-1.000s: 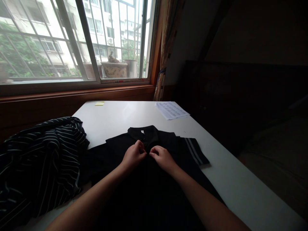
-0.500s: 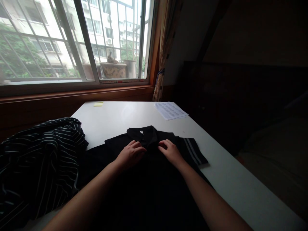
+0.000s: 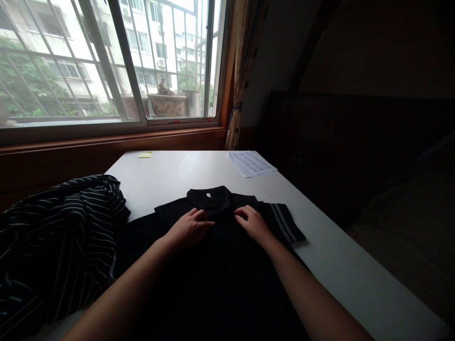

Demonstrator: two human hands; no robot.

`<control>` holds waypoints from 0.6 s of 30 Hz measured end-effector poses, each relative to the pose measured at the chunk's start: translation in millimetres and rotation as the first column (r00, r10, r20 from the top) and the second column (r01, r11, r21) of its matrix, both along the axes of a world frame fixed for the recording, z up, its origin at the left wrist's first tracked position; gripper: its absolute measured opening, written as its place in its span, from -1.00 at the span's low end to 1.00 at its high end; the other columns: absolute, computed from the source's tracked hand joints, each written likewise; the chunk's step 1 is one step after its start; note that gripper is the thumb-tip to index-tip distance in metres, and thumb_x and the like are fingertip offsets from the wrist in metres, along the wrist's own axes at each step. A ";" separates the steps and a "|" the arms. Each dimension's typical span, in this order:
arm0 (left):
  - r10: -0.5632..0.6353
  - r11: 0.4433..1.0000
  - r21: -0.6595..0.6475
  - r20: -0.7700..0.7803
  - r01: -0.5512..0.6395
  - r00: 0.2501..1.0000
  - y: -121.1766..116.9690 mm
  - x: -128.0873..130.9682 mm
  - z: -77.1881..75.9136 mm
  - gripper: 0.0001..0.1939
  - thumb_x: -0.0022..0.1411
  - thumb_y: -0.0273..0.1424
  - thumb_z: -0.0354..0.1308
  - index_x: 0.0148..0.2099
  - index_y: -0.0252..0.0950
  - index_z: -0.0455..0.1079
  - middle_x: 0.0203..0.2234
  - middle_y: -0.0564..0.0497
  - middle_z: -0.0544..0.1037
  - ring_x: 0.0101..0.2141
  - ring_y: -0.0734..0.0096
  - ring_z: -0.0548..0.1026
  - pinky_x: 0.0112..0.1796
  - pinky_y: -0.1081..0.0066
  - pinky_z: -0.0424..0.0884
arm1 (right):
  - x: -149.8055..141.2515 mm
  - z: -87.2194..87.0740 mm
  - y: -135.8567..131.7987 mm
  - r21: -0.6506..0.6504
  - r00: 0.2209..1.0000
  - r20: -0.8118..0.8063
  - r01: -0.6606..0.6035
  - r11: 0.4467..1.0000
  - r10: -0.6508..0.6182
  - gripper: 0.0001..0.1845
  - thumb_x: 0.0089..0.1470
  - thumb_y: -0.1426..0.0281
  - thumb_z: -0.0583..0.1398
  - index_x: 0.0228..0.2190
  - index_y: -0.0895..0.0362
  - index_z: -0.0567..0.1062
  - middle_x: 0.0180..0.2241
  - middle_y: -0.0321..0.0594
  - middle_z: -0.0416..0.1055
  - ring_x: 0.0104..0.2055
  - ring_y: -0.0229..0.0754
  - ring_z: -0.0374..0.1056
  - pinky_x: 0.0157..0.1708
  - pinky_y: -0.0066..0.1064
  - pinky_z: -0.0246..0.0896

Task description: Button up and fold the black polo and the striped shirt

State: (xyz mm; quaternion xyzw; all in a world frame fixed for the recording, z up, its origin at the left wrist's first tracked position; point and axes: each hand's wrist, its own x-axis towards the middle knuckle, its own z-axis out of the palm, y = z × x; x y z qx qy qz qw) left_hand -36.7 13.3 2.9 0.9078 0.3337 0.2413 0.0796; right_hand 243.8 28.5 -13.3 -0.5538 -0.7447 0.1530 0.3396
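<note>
A black collared shirt is spread on the white table, its collar toward the window and a small white label inside the neck. Two grey stripes cross the sleeve on the right. At the left side of the collar, my left hand is closed on the shirt's fabric, one finger pointing inward. My right hand pinches the cloth by the right collar edge with thumb and fingers. Dark fabric hides exactly what lies between the fingertips.
A heap of black-and-white striped cloth lies on the left. Printed papers rest at the table's far right corner, and a yellow sticky note at the far left. Beyond the white table is a barred window with a curtain.
The fingers of my left hand have shifted slightly at the collar, one now straighter. My right hand stays nearly in place, and the shirt lies much the same.
</note>
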 end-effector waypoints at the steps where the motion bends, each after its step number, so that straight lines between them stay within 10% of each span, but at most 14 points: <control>1: -0.007 1.000 -0.003 0.002 0.007 1.000 -0.7 0.1 0.3 -0.59 0.27 -0.50 0.09 0.09 0.00 0.48 -0.18 -0.07 0.45 -0.19 0.24 0.39 -0.12 0.27 0.42 | -0.2 -0.4 0.0 0.004 1.000 0.004 0.000 1.000 0.000 -0.86 0.07 0.43 0.19 -0.33 0.10 0.56 -0.32 -0.22 0.42 -0.22 -0.13 0.38 -0.16 -0.31 0.29; 18: -0.198 0.976 -0.106 -0.074 0.189 0.977 -12.3 4.2 13.5 -0.51 0.18 -0.55 0.10 0.07 0.03 0.50 -0.43 0.03 0.44 -0.36 0.36 0.43 -0.30 0.43 0.34 | -0.4 -2.3 0.3 0.019 0.999 0.047 -0.007 1.000 0.006 -0.88 0.09 0.44 0.19 -0.33 0.09 0.56 -0.31 -0.22 0.41 -0.19 -0.12 0.37 -0.13 -0.31 0.27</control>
